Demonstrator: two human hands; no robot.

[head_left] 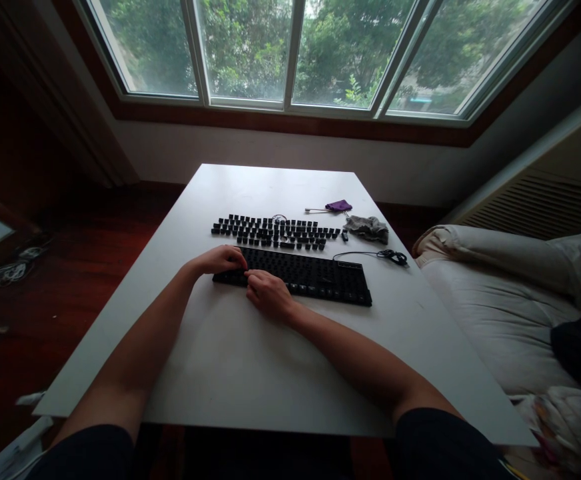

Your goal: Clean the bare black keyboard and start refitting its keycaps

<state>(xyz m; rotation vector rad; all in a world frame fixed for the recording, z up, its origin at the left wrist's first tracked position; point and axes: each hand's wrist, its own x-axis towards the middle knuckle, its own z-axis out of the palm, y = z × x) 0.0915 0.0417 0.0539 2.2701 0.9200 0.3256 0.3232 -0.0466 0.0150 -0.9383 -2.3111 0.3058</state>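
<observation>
A black keyboard (pixel 320 275) lies flat on the white table (pixel 250 373), with most of its keycaps off. Over its left part, my left hand (pixel 224 259) has its fingers closed in a pinch, close to the key area. My right hand (pixel 269 293) rests at the front edge of the keyboard, thumb and fingers pressed together near the left fingertips. Anything between the fingers of either hand is too small to make out. Behind the keyboard stand rows of loose black keycaps (pixel 265 231). Part of the keyboard's left end is covered by my hands.
A coiled black cable (pixel 392 257) sits right of the keyboard. Farther back are a crumpled grey cloth (pixel 367 229), a purple cloth (pixel 339 206) and a thin stick-like tool (pixel 316 211). A padded beige seat (pixel 500 300) stands right of the table.
</observation>
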